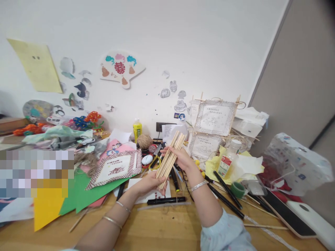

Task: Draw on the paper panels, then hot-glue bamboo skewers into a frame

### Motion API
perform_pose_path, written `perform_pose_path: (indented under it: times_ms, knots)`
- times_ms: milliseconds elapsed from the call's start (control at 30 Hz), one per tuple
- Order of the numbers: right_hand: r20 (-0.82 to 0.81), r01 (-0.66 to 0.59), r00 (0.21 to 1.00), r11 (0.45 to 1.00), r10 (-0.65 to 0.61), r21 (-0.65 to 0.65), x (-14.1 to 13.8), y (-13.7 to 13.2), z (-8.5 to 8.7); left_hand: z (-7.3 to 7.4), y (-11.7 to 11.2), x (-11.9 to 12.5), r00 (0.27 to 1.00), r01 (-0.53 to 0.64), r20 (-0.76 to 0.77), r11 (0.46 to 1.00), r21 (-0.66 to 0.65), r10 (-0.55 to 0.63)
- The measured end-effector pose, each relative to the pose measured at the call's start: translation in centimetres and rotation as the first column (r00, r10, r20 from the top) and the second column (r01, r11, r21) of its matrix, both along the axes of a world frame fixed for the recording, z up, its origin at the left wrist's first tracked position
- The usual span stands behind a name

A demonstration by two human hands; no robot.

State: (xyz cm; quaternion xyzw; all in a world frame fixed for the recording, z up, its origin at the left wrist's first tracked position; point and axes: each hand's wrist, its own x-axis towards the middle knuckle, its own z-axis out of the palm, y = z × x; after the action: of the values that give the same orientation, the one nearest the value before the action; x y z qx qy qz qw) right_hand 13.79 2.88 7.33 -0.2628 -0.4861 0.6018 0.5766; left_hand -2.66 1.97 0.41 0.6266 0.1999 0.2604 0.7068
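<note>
A bundle of thin wooden sticks is held up at a slant above the table, its upper end fanned slightly apart. My left hand is closed around the lower end of the bundle. Higher up, my right hand grips the same sticks from the right side. Under my hands lie a white sheet of paper and a black marker. Scissors with yellow handles rest just behind the bundle, partly hidden, near a ball of twine.
A decorated lantern-like panel lies on green paper to the left. At right stand stick-framed paper panels, a clear bottle, a green tape roll and a phone. A yellow-green bottle stands by the wall.
</note>
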Motion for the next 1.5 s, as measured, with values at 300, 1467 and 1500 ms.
perform_pose_path:
  times_ms: [300,1467,1500]
  knots:
    - [-0.118,0.203,0.972,0.979,-0.203,-0.01,2.1,-0.4,1.5,0.4,-0.2,-0.2,0.987,0.106,-0.128,0.99,0.09,-0.094]
    - [0.29,-0.137,0.953,0.98,0.091,0.144,-0.8,-2.7,2.9,1.6,-2.4,0.7,1.0,-0.024,0.015,0.994,0.11,0.023]
    - [0.342,-0.17,0.933,0.974,0.111,0.148,-0.7,-2.6,2.8,1.5,-2.3,0.7,0.999,-0.033,0.025,0.994,0.102,0.03]
